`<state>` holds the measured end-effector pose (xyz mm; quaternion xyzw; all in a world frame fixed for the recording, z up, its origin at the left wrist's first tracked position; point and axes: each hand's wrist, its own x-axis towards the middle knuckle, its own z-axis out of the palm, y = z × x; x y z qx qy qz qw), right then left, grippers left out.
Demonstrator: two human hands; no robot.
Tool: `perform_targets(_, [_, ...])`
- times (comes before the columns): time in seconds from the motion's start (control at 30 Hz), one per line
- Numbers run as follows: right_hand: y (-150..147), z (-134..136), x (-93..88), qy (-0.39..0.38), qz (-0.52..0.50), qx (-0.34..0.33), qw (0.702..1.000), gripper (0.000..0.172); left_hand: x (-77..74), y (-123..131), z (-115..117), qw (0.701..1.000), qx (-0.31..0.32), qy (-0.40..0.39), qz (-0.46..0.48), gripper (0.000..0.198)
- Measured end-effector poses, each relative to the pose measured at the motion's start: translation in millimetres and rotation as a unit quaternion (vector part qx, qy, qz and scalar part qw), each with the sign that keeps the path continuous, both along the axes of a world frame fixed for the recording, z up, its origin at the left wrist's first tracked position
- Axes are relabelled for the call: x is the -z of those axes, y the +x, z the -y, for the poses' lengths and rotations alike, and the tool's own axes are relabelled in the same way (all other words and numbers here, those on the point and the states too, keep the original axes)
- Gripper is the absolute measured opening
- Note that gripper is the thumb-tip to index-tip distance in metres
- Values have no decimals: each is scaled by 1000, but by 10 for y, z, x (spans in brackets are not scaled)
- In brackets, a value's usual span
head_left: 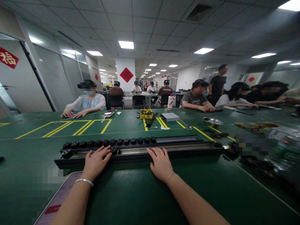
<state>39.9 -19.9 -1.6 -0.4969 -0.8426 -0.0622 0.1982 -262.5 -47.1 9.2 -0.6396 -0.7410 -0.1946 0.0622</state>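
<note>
A long black rail (173, 151) with a pale metal channel lies across the green table in front of me. Over its left part is my left hand (97, 161), fingers stretched and a little apart, the tips against a small black round piece (113, 150) in the channel. Farther right, my right hand (161, 163) rests with spread fingers on the rail's front edge and channel, holding nothing. Another black round piece (67, 153) sits at the channel's left end. Just behind runs a second rail (177, 139) with a row of several similar black pieces (120, 142) on its left part.
A phone (62, 195) lies partly under my left forearm. Beyond the rails are a yellow bundle (146, 113), a grey box (170, 117) and a metal bowl (212, 121). Bottles (287, 150) and dark parts crowd the right. Several people sit around the table.
</note>
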Motion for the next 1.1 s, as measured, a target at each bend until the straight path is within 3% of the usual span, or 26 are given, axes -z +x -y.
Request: perform_targets(1.1, [-1, -5, 9, -1, -21, -9, 1000, 59, 16, -1, -6, 1000, 23, -16, -9, 34])
